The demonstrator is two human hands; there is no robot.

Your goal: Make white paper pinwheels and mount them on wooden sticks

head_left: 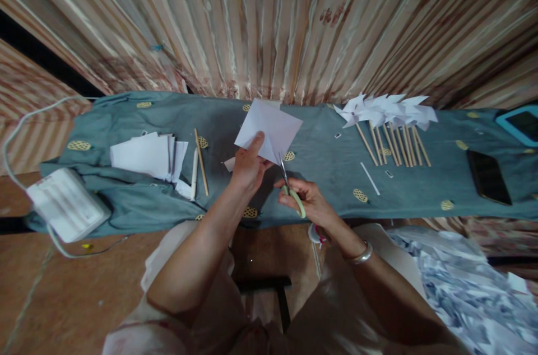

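Held up over the cloth is a square sheet of white paper (273, 122), turned so that one corner points toward me. My left hand (249, 167) grips its lower left part, thumb on top and fingers beneath. Scissors (293, 191) with pale green handles are in my right hand (309, 198), and their blades meet the paper near its lower corner. White paper pinwheels (389, 111) on wooden sticks lie in a row to the right. On the left rest a stack of white paper (143, 156), a wooden stick (201, 162) and a white, pen-like stick (194, 174).
A grey-green cloth (328, 176) with yellow pineapple prints covers the narrow table. A white box with a cable (69, 204) sits at the left end. A dark phone (488, 177) and a blue-framed device (521, 124) lie at the right. Curtains (269, 24) hang behind.
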